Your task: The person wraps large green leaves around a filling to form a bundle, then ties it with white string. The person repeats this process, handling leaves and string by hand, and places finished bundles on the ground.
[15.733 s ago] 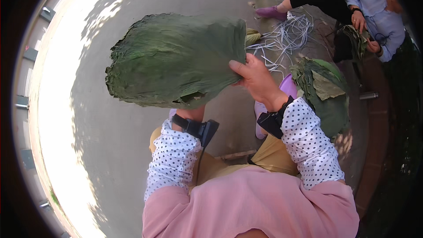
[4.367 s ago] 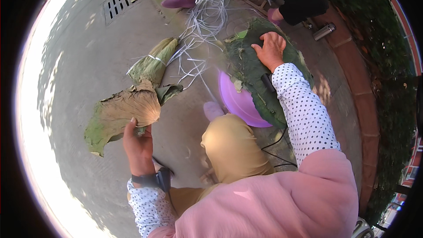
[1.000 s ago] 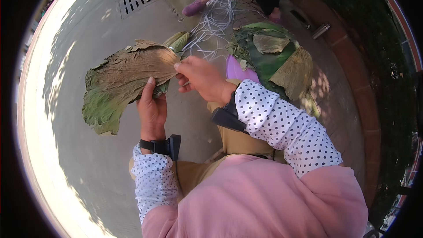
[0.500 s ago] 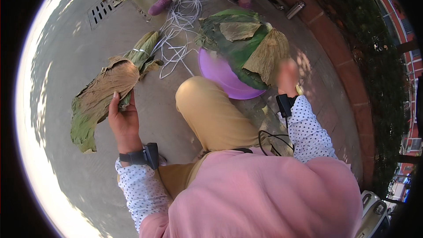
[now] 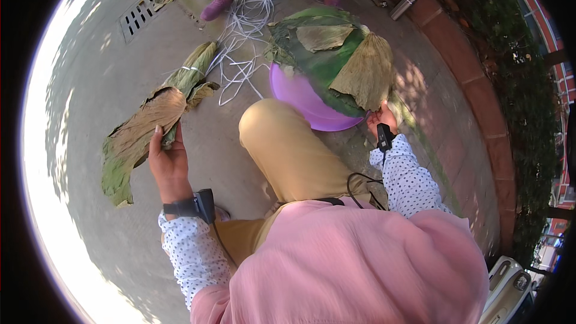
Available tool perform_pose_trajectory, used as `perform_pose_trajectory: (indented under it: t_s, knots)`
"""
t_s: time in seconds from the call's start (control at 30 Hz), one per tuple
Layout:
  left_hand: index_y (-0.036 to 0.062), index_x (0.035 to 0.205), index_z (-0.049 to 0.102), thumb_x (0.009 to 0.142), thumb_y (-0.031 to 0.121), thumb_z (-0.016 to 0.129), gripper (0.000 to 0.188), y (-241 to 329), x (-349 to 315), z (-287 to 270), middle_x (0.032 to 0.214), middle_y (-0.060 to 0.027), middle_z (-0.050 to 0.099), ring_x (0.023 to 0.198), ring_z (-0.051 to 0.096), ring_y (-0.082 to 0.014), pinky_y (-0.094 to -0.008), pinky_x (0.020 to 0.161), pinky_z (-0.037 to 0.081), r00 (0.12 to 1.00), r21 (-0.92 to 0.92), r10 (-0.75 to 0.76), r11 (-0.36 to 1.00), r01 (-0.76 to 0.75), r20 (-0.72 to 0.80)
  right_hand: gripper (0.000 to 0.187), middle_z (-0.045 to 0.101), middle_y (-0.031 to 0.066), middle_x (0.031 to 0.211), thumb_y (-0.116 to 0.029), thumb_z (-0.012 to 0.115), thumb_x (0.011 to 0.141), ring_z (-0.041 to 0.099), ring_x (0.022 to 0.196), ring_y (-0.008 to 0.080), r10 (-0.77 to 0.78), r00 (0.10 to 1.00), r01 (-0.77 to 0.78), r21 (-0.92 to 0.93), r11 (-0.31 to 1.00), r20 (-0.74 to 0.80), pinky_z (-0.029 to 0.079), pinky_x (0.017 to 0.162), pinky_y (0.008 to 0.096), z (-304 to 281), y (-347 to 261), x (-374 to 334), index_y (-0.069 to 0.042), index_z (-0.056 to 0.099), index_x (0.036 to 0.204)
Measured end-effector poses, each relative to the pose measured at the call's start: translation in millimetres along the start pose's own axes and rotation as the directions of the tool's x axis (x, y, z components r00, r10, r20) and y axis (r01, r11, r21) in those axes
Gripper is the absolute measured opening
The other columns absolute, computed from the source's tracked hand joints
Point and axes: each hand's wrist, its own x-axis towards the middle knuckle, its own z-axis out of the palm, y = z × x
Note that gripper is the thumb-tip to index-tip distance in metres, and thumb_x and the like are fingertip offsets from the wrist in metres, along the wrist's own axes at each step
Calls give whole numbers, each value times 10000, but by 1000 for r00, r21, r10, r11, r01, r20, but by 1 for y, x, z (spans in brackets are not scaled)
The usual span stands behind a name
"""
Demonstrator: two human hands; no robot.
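My left hand [image 5: 170,161] holds a dried, folded lotus leaf [image 5: 144,129], brown near its top and green at its hanging lower end, with the thumb on top. Beyond it lies a bundle of dried lotus leaves [image 5: 197,67], tied with white string and partly overlapped by the held leaf. Over a purple basin [image 5: 299,97] spreads a pile of green and tan lotus leaves [image 5: 324,69]. At the pile's near right corner, my right hand [image 5: 383,122] pinches the lower edge of a tan dried leaf [image 5: 367,72]; some of its fingertips are hard to make out.
A tangle of white string [image 5: 251,15] lies on the pavement ahead, beside another person's purple shoe [image 5: 216,8]. A metal flask [image 5: 402,7] stands near the reddish kerb [image 5: 465,72] at the right. A drain grate [image 5: 139,19] is set in the ground at the far left.
My right hand has come down and toward me, from the tan leaf's right side to its near edge. The left hand and its leaf have barely shifted.
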Motion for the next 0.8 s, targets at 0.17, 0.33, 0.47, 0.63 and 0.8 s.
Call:
perform_pose_trajectory:
  t_s: [0.17,0.33,0.47,0.63,0.8]
  knots:
    - [-18,1359,557,983,5,612,381,-4,0,4,1350,-136,645,1253,641,-287,-471,1115,538,1000,-13,-29,999,29,8,153,590,-18,837,-293,650,1043,524,736,138,-156,987,161,-155,975,40,440,670,314,-36,-12,40,-140,658,1040]
    - [-8,1360,556,980,1,613,384,-3,-2,1,1350,-128,646,1248,645,-283,-470,1099,547,1000,-10,-21,1000,21,-8,193,616,-4,887,-265,691,1008,538,749,115,-399,910,358,-274,893,-112,449,626,302,-9,-30,5,-85,669,1075]
    - [-20,1362,550,988,-9,601,377,-3,-2,3,1356,-146,646,1249,649,-303,-476,1117,539,999,-20,-25,1000,24,-24,164,639,1,970,-211,681,1012,519,799,86,-659,749,654,-244,716,74,431,683,277,6,-44,5,-60,663,1075]
    - [-17,1361,547,987,-13,597,378,-2,-1,2,1362,-144,641,1255,646,-305,-478,1116,541,999,-26,-31,999,30,-30,176,636,18,996,-213,715,987,549,923,132,-718,635,771,-280,571,284,442,813,300,80,-67,-27,-59,631,976]
    - [-7,1361,548,978,-9,597,386,-1,-3,5,1356,-134,635,1251,643,-288,-465,1089,558,998,-8,-25,1000,25,-60,218,643,143,1082,-204,759,909,580,1079,334,-717,231,911,-404,-78,658,448,989,414,154,-58,-24,-28,630,898]
